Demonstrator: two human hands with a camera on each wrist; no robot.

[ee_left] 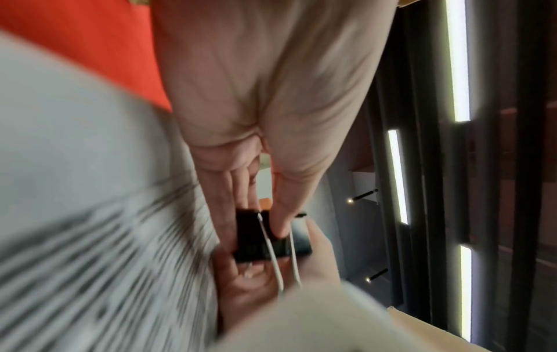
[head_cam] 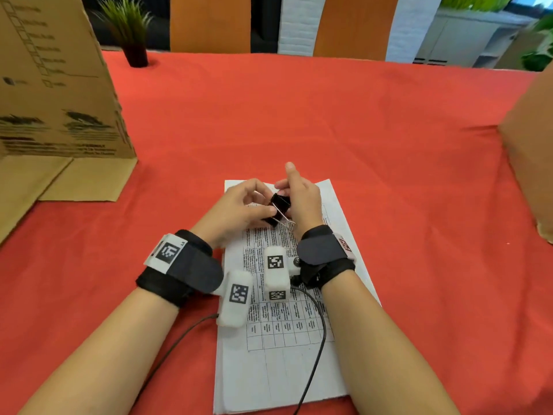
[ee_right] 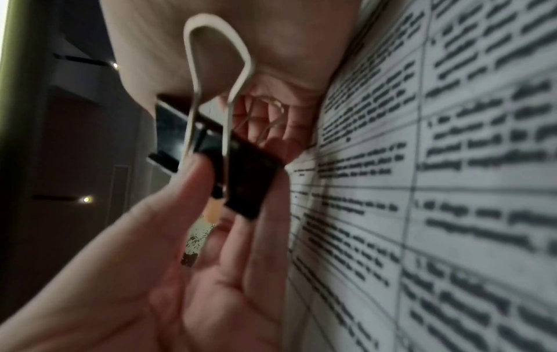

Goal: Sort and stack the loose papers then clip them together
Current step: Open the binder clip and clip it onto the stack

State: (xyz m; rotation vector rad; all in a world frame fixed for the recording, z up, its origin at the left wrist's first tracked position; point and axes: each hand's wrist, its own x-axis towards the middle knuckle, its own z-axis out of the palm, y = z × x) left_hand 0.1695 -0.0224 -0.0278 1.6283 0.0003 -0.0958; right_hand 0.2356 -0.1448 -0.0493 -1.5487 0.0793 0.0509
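Observation:
A stack of printed papers lies lengthwise on the red tablecloth, right in front of me. Both hands hover over its far end and hold one black binder clip above the sheets. My left hand pinches the clip's black body between thumb and finger, as the right wrist view shows on the clip. My right hand curls around the clip from the right, index finger raised. One silver wire handle points back along my right palm. The clip touches no paper.
A tall cardboard box with open flaps stands at the left, another box at the right edge. A small potted plant sits at the far left of the table. Wrist camera cables trail over the papers.

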